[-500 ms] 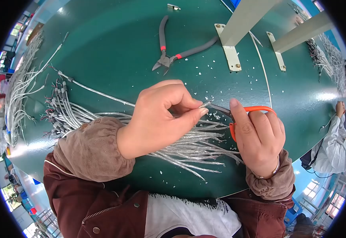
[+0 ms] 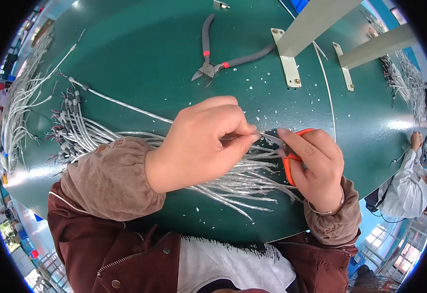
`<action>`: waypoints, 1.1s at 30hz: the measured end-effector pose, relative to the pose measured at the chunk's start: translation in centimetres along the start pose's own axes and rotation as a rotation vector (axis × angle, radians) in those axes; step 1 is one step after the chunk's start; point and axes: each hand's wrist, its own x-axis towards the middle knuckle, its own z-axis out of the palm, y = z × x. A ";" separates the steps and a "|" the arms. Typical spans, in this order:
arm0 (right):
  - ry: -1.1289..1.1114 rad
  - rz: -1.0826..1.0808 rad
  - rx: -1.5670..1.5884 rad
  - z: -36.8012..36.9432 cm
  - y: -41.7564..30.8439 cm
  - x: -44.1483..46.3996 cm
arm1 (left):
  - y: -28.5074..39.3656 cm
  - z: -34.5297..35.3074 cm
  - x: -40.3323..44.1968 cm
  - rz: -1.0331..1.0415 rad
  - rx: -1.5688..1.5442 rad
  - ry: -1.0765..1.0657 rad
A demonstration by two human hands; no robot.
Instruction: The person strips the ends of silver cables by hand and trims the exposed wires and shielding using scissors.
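My left hand pinches the end of a silver cable, whose stretch left of the hand runs to dark-tipped wires. Orange-handled scissors are in my right hand, with their blades at the cable end just beyond my left fingertips. How far the blades are apart is too small to tell. Below my hands lies a bundle of silver cables, its dark connector ends at the left. Small white scraps dot the green table around the cable end.
Grey-handled cutting pliers lie spread open on the green table. Metal brackets with posts are bolted at the upper right. Another cable pile lies far left. A co-worker sits at the far right.
The scissors have turned in my right hand, which has shifted slightly left and its fingers have curled differently. The view has moved a little, and my left hand keeps its pinch.
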 end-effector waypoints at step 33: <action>0.049 0.001 -0.112 -0.5 -0.3 0.1 | -0.2 -0.1 0.0 -0.181 -0.192 -0.035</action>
